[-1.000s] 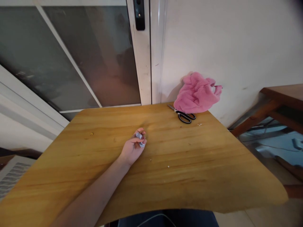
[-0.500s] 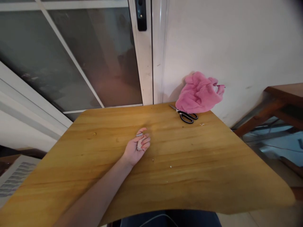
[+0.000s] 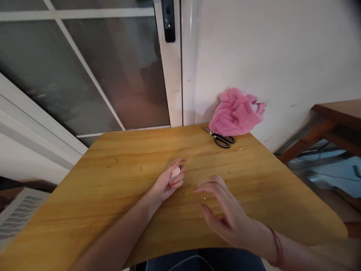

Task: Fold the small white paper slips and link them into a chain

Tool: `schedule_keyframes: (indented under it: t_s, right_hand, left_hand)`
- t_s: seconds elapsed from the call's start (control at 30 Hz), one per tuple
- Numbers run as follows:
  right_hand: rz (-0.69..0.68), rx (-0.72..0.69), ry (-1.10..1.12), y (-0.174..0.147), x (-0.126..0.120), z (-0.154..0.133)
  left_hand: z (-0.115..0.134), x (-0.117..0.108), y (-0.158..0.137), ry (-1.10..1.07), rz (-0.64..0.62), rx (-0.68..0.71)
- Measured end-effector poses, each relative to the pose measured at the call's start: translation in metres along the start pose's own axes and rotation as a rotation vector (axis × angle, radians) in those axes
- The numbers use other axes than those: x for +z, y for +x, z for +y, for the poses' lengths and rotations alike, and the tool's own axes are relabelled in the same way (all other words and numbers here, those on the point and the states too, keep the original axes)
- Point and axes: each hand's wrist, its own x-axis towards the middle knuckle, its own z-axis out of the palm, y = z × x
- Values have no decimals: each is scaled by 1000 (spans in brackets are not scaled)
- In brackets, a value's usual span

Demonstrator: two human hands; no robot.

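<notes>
My left hand (image 3: pixel 164 184) is over the middle of the wooden table (image 3: pixel 135 229), palm turned up to the right. Its fingers are curled round a small whitish piece (image 3: pixel 175 174), partly hidden, whose kind I cannot make out. My right hand (image 3: pixel 229 216), with a reddish band on the wrist, hovers over the table to the right. Its thumb and fingers are apart, slightly blurred, with nothing between them. Near its fingertips lies a tiny white crumb (image 3: pixel 204 198).
Black-handled scissors (image 3: pixel 222 140) lie at the table's far right, partly under a pink fluffy cloth (image 3: pixel 235 114) against the wall. A tiny ring-like bit (image 3: pixel 114 161) rests at the left. A glass-paned door (image 3: pixel 118 75) borders the far edge.
My right hand has come into view from the lower right, fingers spread. My left hand has shifted slightly right and turned a little, still holding the whitish piece.
</notes>
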Motion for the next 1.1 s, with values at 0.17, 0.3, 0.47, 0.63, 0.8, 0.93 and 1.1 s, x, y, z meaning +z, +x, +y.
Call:
schedule_keyframes:
  t_s: [0.17,0.3,0.47,0.63,0.8,0.93,1.1]
  right_hand:
    - [-50,-60,-9,32,26,42]
    - [-33,-134,46,38,43,61]
    - [-27,-31,124,37,47,64]
    - [-59,-25,160,38,40,64]
    - [-78,-8,206,36,34,68]
    - [-113,-8,292,37,33,70]
    - [-101,-14,343,36,33,67]
  left_hand:
    - [-21,8,-3,58,46,30]
    - [-28,9,-5,97,66,25]
    - [-29,10,-5,125,103,-43]
    - [-30,11,-4,111,178,-47]
    - [-29,10,-3,93,144,-71]
    - [-35,14,-4,131,230,-49]
    - [-42,17,-5,246,186,-64]
